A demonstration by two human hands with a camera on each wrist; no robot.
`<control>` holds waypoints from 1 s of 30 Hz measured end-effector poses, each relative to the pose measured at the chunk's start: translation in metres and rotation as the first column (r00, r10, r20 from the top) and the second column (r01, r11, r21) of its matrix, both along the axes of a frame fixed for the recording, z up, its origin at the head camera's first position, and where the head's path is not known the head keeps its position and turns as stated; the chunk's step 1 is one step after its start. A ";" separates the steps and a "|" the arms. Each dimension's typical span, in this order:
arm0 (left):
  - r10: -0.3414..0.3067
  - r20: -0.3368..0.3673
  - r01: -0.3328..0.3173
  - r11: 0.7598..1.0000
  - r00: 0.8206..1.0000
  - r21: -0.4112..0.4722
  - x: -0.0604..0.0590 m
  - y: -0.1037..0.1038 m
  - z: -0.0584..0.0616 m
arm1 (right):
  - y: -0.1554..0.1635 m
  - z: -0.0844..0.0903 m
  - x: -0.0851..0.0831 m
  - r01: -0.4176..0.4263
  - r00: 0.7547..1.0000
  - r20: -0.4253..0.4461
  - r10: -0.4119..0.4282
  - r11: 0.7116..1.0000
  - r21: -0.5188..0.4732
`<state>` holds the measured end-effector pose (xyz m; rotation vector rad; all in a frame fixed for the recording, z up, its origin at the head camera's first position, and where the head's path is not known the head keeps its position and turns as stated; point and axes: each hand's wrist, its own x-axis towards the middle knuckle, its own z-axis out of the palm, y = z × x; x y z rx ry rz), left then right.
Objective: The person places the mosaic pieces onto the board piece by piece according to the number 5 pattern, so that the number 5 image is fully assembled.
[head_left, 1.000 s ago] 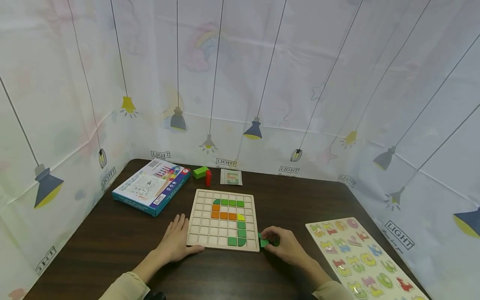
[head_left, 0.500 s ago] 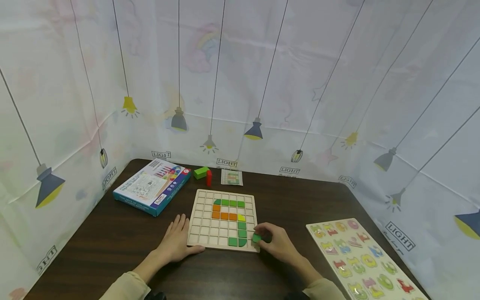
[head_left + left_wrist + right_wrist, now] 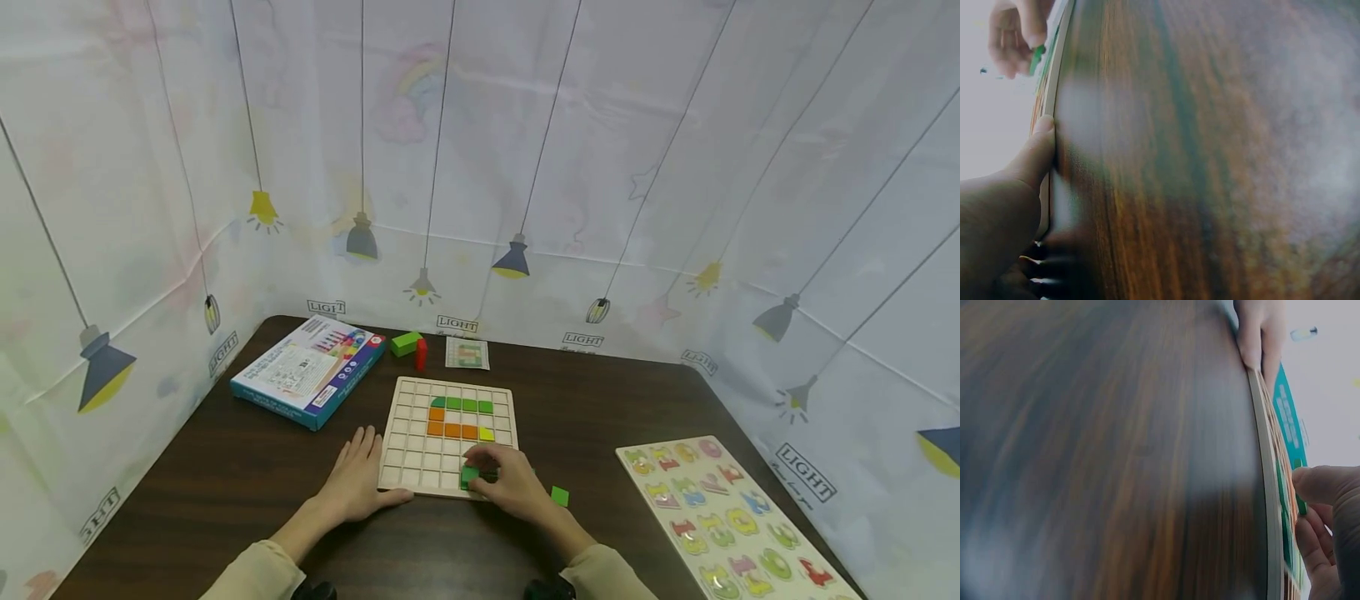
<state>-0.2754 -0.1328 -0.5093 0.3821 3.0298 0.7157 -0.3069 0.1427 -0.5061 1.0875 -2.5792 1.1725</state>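
A wooden grid board (image 3: 411, 459) lies on the dark table, with rows of green, orange and yellow tiles in its cells. My left hand (image 3: 351, 479) rests flat at its left side, the thumb touching the near edge. Over the board's near right part, my right hand (image 3: 516, 482) pinches a small green tile (image 3: 1301, 505) between thumb and fingers. This tile stands slightly above the board in the right wrist view. The right hand hides several cells and tiles. Another green tile (image 3: 559, 496) lies on the table just right of that hand.
A teal-edged box (image 3: 307, 371) stands at the back left. Beside it are a green block (image 3: 406, 343), a red piece (image 3: 421, 354) and a small pattern card (image 3: 467, 353). A number puzzle board (image 3: 738, 521) lies at the right. Printed cloth hangs behind the table.
My right hand has picked up a green tile from beside the board and moved left over its near edge. Another green tile now shows on the table. The left hand keeps its place.
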 end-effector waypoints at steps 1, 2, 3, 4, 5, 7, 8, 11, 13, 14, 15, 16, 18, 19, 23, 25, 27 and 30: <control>0.000 -0.001 0.000 1.000 1.000 0.000 0.000 0.000 -0.001 | -0.004 0.000 0.000 -0.007 1.000 -0.003 0.007 1.000 0.005; 0.000 -0.001 0.000 1.000 1.000 -0.001 -0.001 0.000 -0.001 | -0.008 0.000 0.000 -0.014 1.000 -0.007 0.014 1.000 0.011; -0.001 -0.005 0.001 1.000 1.000 0.003 -0.001 0.000 -0.001 | -0.011 0.000 0.000 -0.020 1.000 -0.010 0.020 1.000 0.019; -0.001 -0.006 0.001 1.000 1.000 0.003 -0.001 0.000 -0.001 | -0.014 0.000 0.000 -0.025 1.000 -0.013 0.025 0.999 0.022; -0.003 -0.010 0.003 1.000 1.000 0.007 -0.001 0.000 -0.001 | -0.016 0.000 0.000 -0.031 0.999 -0.018 0.031 0.999 0.028; -0.005 -0.010 0.005 1.000 1.000 0.012 -0.001 0.000 -0.001 | -0.020 0.000 0.001 -0.037 0.999 -0.014 0.037 0.999 0.032; -0.006 -0.011 0.006 1.000 1.000 0.013 -0.001 0.000 0.000 | -0.021 -0.001 0.001 -0.039 0.999 -0.014 0.039 0.999 0.032; -0.008 -0.011 0.008 1.000 1.000 0.020 0.000 0.000 0.001 | -0.024 -0.002 0.001 -0.042 0.999 -0.011 0.042 0.999 0.025; -0.007 -0.009 0.007 1.000 1.000 0.020 0.000 0.000 0.001 | -0.025 -0.001 0.001 -0.043 0.999 -0.008 0.043 0.999 0.019; -0.007 -0.010 0.007 1.000 1.000 0.019 0.000 0.000 0.001 | -0.026 -0.001 0.002 -0.044 0.999 -0.010 0.044 0.999 0.019; -0.007 -0.009 0.008 1.000 1.000 0.019 0.000 0.000 0.000 | -0.027 -0.001 0.002 -0.044 0.999 -0.012 0.044 0.999 0.019; -0.008 -0.009 0.008 1.000 1.000 0.018 -0.001 0.000 0.000 | -0.027 -0.001 0.002 -0.045 0.999 -0.014 0.045 0.999 0.018; -0.009 -0.010 0.009 1.000 1.000 0.019 -0.001 0.000 -0.001 | -0.027 -0.001 0.003 -0.045 0.999 -0.017 0.046 0.999 0.021; -0.009 -0.011 0.010 1.000 1.000 0.019 -0.001 0.000 -0.001 | -0.027 -0.001 0.003 -0.045 0.999 -0.016 0.046 0.999 0.022; -0.009 -0.008 0.009 1.000 1.000 0.013 -0.001 0.000 -0.001 | -0.026 -0.002 0.003 -0.041 0.999 -0.007 0.041 0.999 0.025; -0.009 -0.004 0.009 1.000 1.000 0.009 -0.001 0.000 -0.001 | -0.026 -0.002 0.002 -0.038 0.999 -0.004 0.038 0.999 0.028; -0.009 -0.002 0.009 1.000 1.000 0.007 -0.001 0.000 -0.001 | -0.026 -0.003 0.002 -0.037 0.999 -0.001 0.037 0.999 0.030; -0.008 -0.002 0.008 1.000 1.000 0.010 -0.001 -0.001 -0.001 | -0.026 -0.004 0.002 -0.035 0.999 0.004 0.035 0.999 0.029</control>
